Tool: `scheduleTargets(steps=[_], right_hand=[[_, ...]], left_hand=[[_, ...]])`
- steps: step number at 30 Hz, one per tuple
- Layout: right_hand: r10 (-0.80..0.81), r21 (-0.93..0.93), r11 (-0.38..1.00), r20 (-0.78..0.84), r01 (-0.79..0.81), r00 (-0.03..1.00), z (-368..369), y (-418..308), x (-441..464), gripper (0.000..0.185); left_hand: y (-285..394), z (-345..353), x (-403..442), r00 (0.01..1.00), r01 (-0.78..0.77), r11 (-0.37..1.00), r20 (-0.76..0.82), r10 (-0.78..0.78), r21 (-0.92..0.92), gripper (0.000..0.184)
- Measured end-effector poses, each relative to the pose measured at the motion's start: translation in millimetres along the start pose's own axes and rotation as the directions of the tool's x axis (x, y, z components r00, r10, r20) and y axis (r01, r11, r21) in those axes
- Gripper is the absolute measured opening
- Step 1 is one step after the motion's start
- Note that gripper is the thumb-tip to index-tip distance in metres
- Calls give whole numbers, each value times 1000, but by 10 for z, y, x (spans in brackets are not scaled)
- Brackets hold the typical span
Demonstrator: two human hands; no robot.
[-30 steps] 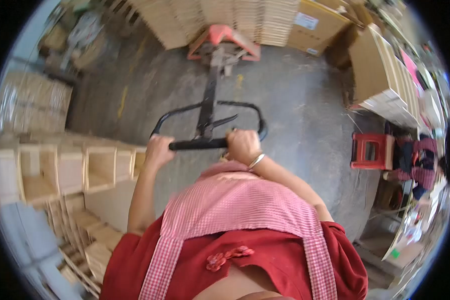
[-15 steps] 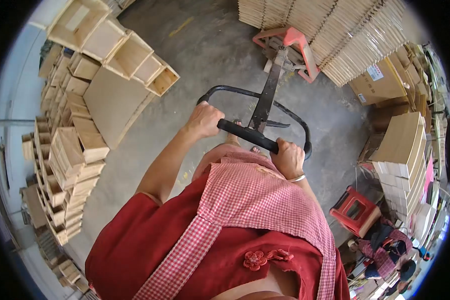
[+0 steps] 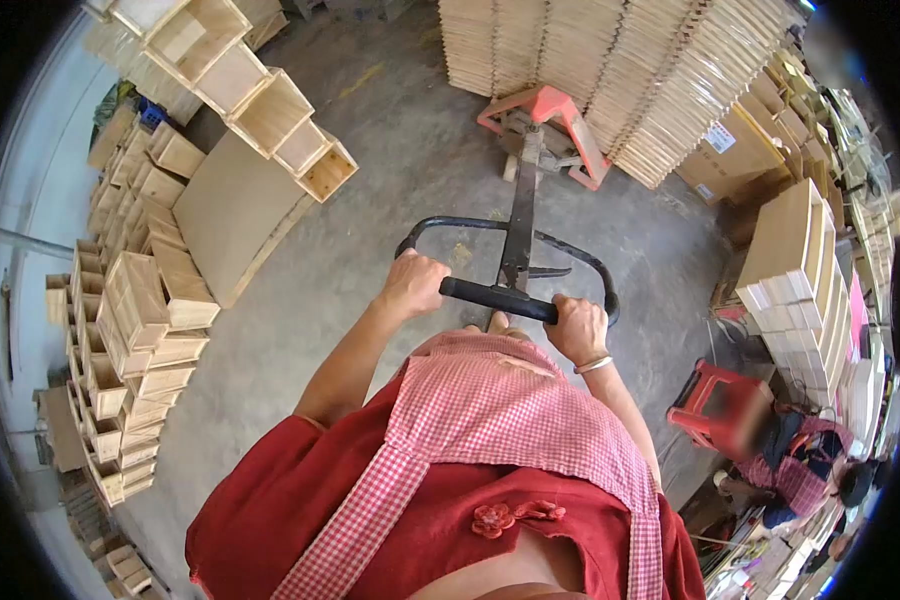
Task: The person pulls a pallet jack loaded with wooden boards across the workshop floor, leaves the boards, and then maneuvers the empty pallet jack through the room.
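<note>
My left hand point(image 3: 415, 284) is wrapped round the left end of the black loop handle point(image 3: 498, 298) of a pallet jack. Its right end is gripped by my right hand point(image 3: 577, 328), which has a bangle at the wrist. A small lever sits between them beside the dark shaft point(image 3: 518, 225). The shaft runs forward to the jack's red base point(image 3: 544, 103), which stands against a tall load of stacked wooden pieces point(image 3: 610, 80). The forks are hidden beneath that load.
Stacked wooden boxes point(image 3: 135, 315) and a large board point(image 3: 235, 215) line the left. To the right are a cardboard carton point(image 3: 730, 150), a stack of pale wooden pieces point(image 3: 785, 250) and a red stool point(image 3: 715, 405). A person point(image 3: 800, 460) is near the stool. Concrete floor point(image 3: 300, 320) lies between.
The handle and both hands sit slightly lower in view, still gripping. The jack's base and its load appear shifted down and left, and more of the load shows. The stool appears farther right.
</note>
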State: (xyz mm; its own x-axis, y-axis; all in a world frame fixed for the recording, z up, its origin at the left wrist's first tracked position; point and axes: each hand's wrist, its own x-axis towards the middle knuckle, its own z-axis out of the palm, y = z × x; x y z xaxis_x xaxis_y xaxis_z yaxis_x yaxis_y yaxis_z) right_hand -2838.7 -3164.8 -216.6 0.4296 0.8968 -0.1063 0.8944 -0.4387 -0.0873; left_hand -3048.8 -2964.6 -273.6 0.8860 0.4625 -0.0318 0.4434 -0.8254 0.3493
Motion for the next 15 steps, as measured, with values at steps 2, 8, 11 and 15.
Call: scheduleTargets(steps=[2,8,11,15], right_hand=[[-22,-5,1000,2,22,1000,119,-111,-193,12],[14,-31,999,-18,-14,1000,450,-365,318,11],[-31,-43,999,-59,29,998,363,-258,133,11],[-2,-62,998,-31,0,1000,566,-507,-412,12]], left_hand=[[-71,187,-249,997,-40,999,-59,39,-13,8],[-602,179,-6,995,-67,997,-78,64,-37,9],[-425,271,-89,995,-39,999,-91,36,-25,12],[-376,402,-673,997,-46,999,-56,44,-25,11]])
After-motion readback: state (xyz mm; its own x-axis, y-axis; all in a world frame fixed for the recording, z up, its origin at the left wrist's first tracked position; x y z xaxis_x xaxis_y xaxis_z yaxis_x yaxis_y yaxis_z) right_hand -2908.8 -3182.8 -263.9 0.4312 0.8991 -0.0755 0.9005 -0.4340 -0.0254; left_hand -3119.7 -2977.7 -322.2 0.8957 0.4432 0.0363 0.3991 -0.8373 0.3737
